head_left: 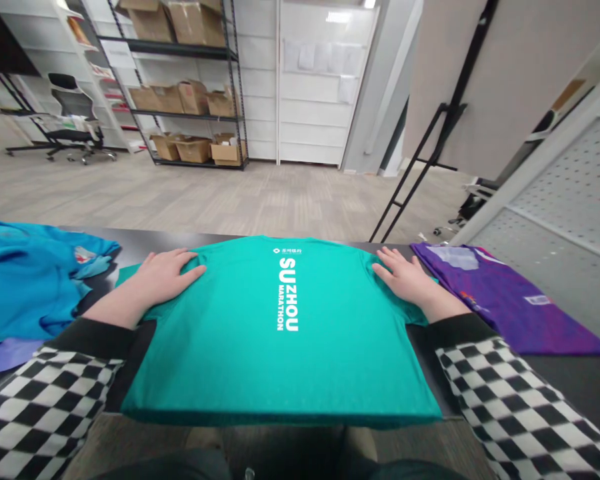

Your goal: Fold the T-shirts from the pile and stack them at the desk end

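A teal T-shirt lies spread flat on the dark table, its white "SUZHOU MARATHON" print facing up. Its collar edge points away from me and its hem reaches the table's near edge. My left hand rests flat on the shirt's left shoulder and sleeve, fingers outstretched. On the opposite shoulder lies my right hand, also flat with its fingers apart. Neither hand grips the fabric. Part of each sleeve is hidden under my hands and wrists.
Rumpled blue clothing is heaped at the table's left. A folded purple garment lies at the right. Beyond the table stand a shelf rack with cardboard boxes, an office chair and a board on a black stand.
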The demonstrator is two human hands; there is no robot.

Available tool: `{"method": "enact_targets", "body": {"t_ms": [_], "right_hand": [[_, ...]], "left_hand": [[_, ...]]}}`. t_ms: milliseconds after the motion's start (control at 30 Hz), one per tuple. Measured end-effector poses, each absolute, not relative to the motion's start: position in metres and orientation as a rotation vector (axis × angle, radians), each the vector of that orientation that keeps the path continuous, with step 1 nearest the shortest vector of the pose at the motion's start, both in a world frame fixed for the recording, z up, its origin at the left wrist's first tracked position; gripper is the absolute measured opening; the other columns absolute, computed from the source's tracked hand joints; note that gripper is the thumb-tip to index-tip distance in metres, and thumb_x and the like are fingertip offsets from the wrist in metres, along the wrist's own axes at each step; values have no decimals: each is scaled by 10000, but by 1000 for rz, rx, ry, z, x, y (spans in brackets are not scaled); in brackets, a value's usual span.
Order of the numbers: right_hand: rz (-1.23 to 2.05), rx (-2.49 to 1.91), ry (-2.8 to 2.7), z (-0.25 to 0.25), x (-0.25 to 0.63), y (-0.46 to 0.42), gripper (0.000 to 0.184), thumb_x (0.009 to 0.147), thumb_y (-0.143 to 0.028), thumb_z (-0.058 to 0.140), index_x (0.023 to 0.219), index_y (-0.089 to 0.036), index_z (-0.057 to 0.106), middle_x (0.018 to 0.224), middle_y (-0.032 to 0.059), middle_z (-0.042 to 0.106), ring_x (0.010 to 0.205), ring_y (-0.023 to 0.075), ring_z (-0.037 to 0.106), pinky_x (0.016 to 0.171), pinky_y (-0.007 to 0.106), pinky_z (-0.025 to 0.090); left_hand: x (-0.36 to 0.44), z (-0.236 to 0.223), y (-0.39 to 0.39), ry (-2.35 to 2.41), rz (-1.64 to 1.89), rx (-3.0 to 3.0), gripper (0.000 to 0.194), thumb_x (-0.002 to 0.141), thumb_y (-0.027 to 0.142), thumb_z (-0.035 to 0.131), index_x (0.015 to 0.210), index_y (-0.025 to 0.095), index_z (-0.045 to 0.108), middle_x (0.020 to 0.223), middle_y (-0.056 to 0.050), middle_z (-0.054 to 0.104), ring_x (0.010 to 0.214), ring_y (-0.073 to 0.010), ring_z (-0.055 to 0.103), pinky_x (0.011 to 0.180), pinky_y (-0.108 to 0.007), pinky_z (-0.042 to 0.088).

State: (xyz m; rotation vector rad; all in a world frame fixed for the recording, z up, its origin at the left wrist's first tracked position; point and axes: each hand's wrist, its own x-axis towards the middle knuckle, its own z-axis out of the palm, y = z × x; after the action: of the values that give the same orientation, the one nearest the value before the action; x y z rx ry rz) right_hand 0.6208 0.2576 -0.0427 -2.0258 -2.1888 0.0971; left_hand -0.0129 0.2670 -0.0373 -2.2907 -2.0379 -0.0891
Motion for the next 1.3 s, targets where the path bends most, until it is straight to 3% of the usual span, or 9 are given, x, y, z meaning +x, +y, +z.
{"method": "enact_targets", "body": {"t_ms": [100,200,300,433,800,1133,1300], "right_hand": [[-24,-1864,-2199,-29,597,267,697,1178,-612,340,1703,-225,586,1817,169,470,1726,439,360,1383,817,182],[76,-1780,-2279,-23,567,280,718,1175,-647,333,1708,-233,580,1788,166,518,1698,411,423,1394,774,232],[248,-1838,-2362,-30,551,289,800,1162,-694,305,1805,-238,439,1875,140,367,1755,403,307,1402,752,234],[268,-1935,-2428,-46,556,292,891,1134,-773,242,1868,-271,295,1932,71,178,1795,396,146,1432,710,173],[296,-2048,-2428,-37,550,296,951,1101,-798,215,1890,-266,199,1946,39,117,1803,389,85,1450,668,126],[273,-1990,-2427,-39,553,296,968,1107,-805,215,1881,-225,234,1937,91,158,1796,417,119,1431,715,152],[157,-1915,-2417,-38,557,291,934,1124,-819,251,1853,-242,340,1925,118,215,1786,421,186,1423,721,188]], "left_hand": [[23,-21,283,-1975,-75,-2403,906,1057,763,340,1661,158,642,1764,-177,557,1666,-403,476,1388,-616,315],[61,-16,298,-1936,-89,-2612,955,1063,747,363,1781,127,476,1856,-181,412,1731,-350,389,1410,-501,305],[85,-21,301,-1966,-52,-2658,947,1083,753,355,1845,191,356,1917,-151,258,1788,-371,247,1432,-578,227],[88,-31,295,-1972,-14,-2610,914,1105,770,328,1866,265,299,1932,-112,199,1804,-398,161,1423,-701,144],[87,-39,308,-1949,20,-2587,946,1118,805,251,1886,255,204,1946,-137,133,1802,-436,135,1409,-729,146],[86,-37,309,-1912,-102,-2623,949,1122,800,257,1877,225,244,1932,-154,190,1800,-422,158,1423,-705,86],[83,-22,304,-1831,-138,-2510,864,1126,741,309,1765,200,523,1900,-157,322,1781,-409,240,1435,-678,56]]}}
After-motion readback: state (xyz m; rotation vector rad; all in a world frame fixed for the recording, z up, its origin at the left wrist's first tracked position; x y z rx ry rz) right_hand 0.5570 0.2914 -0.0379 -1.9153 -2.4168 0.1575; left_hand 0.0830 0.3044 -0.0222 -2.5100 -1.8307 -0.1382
